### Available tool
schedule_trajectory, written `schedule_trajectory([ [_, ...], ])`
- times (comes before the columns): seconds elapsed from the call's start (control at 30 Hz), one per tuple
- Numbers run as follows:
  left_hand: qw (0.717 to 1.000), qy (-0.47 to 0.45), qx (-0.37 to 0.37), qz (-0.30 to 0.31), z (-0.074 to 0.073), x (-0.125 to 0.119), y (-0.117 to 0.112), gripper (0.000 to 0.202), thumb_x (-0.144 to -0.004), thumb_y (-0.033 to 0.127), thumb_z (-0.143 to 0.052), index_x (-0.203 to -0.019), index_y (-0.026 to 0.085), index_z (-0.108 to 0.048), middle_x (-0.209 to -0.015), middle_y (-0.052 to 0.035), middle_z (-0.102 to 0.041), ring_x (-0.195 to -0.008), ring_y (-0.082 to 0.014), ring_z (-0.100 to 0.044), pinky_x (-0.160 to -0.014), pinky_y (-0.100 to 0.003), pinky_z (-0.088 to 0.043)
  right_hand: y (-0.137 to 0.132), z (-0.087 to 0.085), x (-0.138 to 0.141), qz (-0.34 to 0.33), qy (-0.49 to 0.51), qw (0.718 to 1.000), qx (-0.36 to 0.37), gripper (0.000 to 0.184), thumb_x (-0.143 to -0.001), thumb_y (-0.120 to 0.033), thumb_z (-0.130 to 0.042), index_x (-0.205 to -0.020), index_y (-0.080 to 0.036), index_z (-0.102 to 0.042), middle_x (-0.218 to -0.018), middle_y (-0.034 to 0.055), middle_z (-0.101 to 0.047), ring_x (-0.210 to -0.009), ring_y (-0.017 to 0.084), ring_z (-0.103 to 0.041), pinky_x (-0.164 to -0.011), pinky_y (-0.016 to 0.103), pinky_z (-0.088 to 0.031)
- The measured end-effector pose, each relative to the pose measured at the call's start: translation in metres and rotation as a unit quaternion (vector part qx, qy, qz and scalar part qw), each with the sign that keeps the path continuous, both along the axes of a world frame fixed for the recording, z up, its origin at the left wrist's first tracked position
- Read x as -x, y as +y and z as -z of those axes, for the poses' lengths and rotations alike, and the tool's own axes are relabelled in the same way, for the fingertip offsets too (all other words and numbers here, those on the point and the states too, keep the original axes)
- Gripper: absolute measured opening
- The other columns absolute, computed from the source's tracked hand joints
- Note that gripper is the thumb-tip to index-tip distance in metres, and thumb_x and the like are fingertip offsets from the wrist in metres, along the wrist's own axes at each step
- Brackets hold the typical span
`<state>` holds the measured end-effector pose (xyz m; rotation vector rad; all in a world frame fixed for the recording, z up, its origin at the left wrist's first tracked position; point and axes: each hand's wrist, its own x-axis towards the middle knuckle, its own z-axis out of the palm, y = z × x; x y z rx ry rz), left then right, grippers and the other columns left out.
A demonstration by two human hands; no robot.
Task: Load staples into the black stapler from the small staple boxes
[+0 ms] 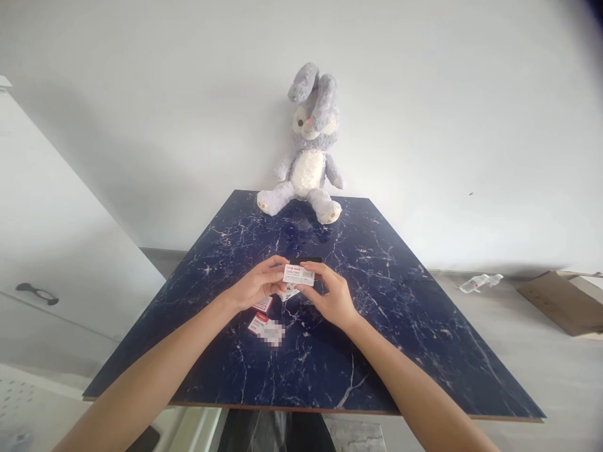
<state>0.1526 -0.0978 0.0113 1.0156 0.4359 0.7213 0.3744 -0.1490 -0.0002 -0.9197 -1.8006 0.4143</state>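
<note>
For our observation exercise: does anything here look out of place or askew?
A clear plastic bottle lies on its side on the floor, right of the table. Loose cards lie askew beneath the left hand.

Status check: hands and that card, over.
Left hand and right hand both pinching white barcode card above marble table. More cards lying beneath. Nothing blocking; plush rabbit at far edge.
</note>
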Motion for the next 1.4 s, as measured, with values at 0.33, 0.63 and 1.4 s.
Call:
schedule_trajectory([
  [0.33, 0.991, 0.075, -0.031, -0.104, 0.007, -0.009, 0.001, 0.029, -0.079, 0.030, -0.079, -0.095, 0.018, -0.057, -0.070, 0.0002, -0.069, -0.048, -0.0081, -0.059, -0.045, -0.016, -0.047, 0.001, -0.001, 0.000, 0.022, -0.054, 0.998, -0.020, 0.039, -0.089, -0.031, -0.069, -0.126, -0.027, -0.058, -0.123, 0.0072, -0.067, -0.106, 0.023, -0.066, -0.090, 0.037, -0.056],
  [0.63, 0.981, 0.028, -0.020, -0.192, 0.000, 0.000, 0.011, 0.022, -0.077, 0.026, -0.077, -0.089, 0.019, -0.059, -0.067, 0.0024, -0.065, -0.048, -0.0079, -0.056, -0.043, -0.017, -0.045, 0.005, -0.003, -0.006, 0.065, -0.058, 0.995, -0.046, 0.033, -0.089, -0.032, -0.069, -0.121, -0.027, -0.063, -0.118, 0.0075, -0.069, -0.107, 0.023, -0.066, -0.094, 0.039, -0.056],
  [1.4, 0.965, 0.069, -0.166, -0.188, 0.003, -0.002, 0.007, 0.036, -0.069, 0.014, -0.080, -0.102, 0.019, -0.067, -0.131, -0.0098, -0.063, -0.116, -0.0268, -0.061, -0.101, -0.043, -0.046, 0.003, -0.008, -0.003, 0.086, -0.032, 0.996, -0.014, 0.011, -0.092, -0.025, -0.060, -0.100, -0.023, -0.067, -0.113, 0.0088, -0.064, -0.082, 0.018, -0.064, -0.077, 0.036, -0.057],
])
